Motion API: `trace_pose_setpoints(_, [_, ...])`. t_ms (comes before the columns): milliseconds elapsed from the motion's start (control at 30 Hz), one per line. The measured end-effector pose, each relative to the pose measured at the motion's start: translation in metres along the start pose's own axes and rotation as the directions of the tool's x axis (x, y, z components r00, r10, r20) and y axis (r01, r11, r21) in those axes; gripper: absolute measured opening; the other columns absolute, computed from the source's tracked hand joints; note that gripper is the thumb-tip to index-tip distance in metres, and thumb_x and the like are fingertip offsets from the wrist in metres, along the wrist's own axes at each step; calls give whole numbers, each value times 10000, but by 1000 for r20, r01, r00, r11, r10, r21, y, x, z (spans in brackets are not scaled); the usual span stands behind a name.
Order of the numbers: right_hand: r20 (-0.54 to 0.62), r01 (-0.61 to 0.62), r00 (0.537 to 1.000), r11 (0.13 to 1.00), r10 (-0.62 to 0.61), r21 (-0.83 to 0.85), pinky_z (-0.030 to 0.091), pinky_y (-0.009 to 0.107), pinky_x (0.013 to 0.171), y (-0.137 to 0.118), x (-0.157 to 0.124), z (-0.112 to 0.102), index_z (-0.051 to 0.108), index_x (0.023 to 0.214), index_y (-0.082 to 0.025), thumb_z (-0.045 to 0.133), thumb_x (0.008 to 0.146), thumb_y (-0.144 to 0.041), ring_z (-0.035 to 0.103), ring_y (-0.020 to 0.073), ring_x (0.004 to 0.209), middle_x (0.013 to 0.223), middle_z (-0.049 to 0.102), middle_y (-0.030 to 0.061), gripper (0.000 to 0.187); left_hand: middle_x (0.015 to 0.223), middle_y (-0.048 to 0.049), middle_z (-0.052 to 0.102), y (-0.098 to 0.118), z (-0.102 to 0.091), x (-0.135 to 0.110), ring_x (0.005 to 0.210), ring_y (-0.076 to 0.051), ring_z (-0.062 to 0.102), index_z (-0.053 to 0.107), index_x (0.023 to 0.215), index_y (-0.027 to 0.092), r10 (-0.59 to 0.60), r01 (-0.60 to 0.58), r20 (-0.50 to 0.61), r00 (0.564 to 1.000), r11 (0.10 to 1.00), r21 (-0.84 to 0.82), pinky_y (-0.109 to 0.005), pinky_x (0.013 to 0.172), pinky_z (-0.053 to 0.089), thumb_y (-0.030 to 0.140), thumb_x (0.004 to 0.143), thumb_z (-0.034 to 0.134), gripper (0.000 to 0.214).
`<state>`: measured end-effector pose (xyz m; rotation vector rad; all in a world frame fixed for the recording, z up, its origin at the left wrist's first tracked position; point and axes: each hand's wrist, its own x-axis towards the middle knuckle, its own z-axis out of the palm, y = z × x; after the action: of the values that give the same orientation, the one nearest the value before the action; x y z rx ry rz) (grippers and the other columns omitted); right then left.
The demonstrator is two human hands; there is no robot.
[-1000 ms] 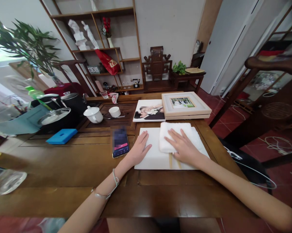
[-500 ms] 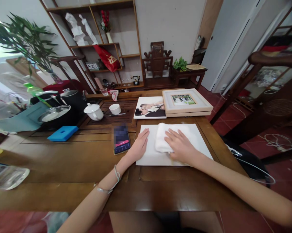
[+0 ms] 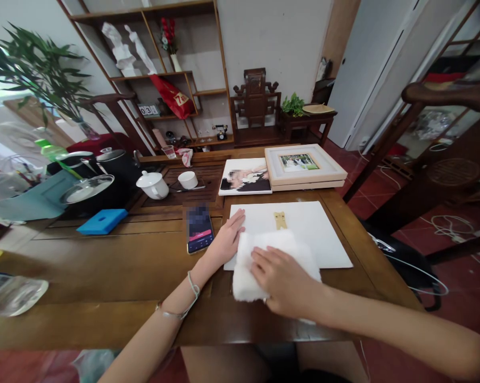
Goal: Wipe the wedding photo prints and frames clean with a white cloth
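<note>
A white rectangular panel (image 3: 323,234) lies flat on the wooden table. Near its middle sits a small tan, notched piece (image 3: 280,220) with two dark spots. My left hand (image 3: 229,234) rests open along the panel's left edge, fingers stretched out and pointing away from me. Under my right hand (image 3: 282,276) is a folded white towel (image 3: 246,271). That hand presses on the towel with its fingers laid over the top. The towel covers the panel's near left part and hangs over its near edge onto the table. My right thumb is mostly hidden.
Behind the panel lie a couple's photo print (image 3: 246,178) and a light wooden picture frame (image 3: 328,167). A phone (image 3: 200,231) is left of my left hand. Further left are a blue block (image 3: 102,222), a white lidded cup (image 3: 152,185) and a small white cup (image 3: 188,180).
My right hand has drawn the towel toward me and slightly left, past the panel's near edge. The small tan piece is now uncovered. My left hand stays at the left edge.
</note>
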<state>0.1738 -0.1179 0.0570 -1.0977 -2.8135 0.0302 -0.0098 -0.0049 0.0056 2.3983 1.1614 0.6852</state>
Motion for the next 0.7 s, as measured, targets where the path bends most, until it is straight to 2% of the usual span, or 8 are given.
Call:
trace_pose_setpoints(67, [6,-147,989,986,147,85,452,414,929,28,2,-8,667,1052,-96,593,737,-210,614,312,1074,1181,667,200,343,1498,-169,419,5,1,-3,1426,-266,349,483,1373,118,12,-13,31,999,1000,28,-473,1191,270,230,949,377,451])
trace_pose_setpoints(133, [4,-301,953,942,304,151,468,364,833,56,10,-16,674,1017,-135,564,770,-197,648,279,969,1086,706,147,278,1506,-174,403,10,2,-6,1433,-291,328,429,1411,129,6,-10,73,997,998,56,-534,1195,220,269,944,413,488])
trace_pose_setpoints(233, [-15,-390,913,885,407,256,445,316,723,89,34,-21,675,954,-156,491,879,-276,659,258,876,984,725,122,232,1541,-181,337,13,3,-9,1452,-305,277,339,1456,129,-6,-3,101,995,997,83,-568,1193,181,322,952,428,547])
trace_pose_setpoints(333, [-33,-343,930,896,366,281,423,308,704,103,68,-18,668,913,-135,464,913,-317,655,265,862,971,723,149,274,1539,-183,332,13,3,-8,1443,-302,291,319,1456,136,17,-25,88,996,996,88,-555,1188,202,326,960,419,541])
trace_pose_setpoints(500, [-28,-202,976,940,217,275,423,265,730,102,114,-11,668,968,-157,569,826,-252,645,245,952,1047,721,112,197,1403,-217,472,12,2,-6,1402,-329,342,428,1362,88,50,-58,70,996,993,104,-546,1181,222,333,953,434,477])
trace_pose_setpoints(600, [-33,-185,980,953,199,241,432,276,724,105,112,-12,665,991,-153,544,832,-224,647,248,944,1051,718,117,213,1424,-206,457,10,4,-6,1393,-326,359,411,1382,105,36,-41,61,997,996,85,-556,1178,224,329,952,431,486])
trace_pose_setpoints(700, [-41,-217,973,959,228,185,444,326,788,115,83,-15,662,1022,-125,528,819,-172,639,278,979,1083,705,156,248,1505,-192,371,5,9,-8,1439,-327,285,356,1428,133,26,-28,23,999,996,84,-568,1176,219,333,954,422,519])
